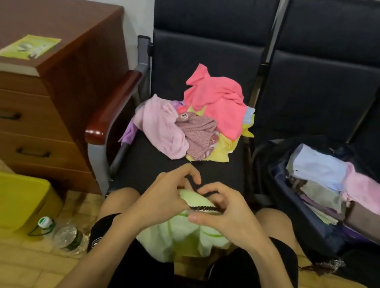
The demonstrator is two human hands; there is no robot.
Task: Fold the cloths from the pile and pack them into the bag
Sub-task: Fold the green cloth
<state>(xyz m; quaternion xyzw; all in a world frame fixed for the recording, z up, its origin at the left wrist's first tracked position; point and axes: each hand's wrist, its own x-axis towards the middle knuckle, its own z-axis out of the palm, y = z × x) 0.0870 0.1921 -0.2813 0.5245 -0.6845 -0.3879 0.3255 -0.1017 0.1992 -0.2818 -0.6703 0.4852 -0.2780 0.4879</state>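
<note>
I have the pale green cloth [182, 236] bunched over my lap, just in front of the chair seat [156, 163] that carries the pile [197, 118]. My left hand [164, 194] grips its top edge, fingers curled over the fabric. My right hand [221, 210] pinches the same edge beside it, thumb pressed along a dark braided trim.

This cloth looks light, soft and limp. It sags between my knees and keeps no shape, so I judge it will slump wherever I let go. The trimmed edge seems the firmest part, and the best hold is probably at its two corners, hands spread apart, so the cloth hangs flat before I crease it.

The backpack [280, 206] lies open to the right of the seat, with folded cloths [322, 173] stacked inside. A folded piece this slack should be carried flat, supported from beneath.
</note>
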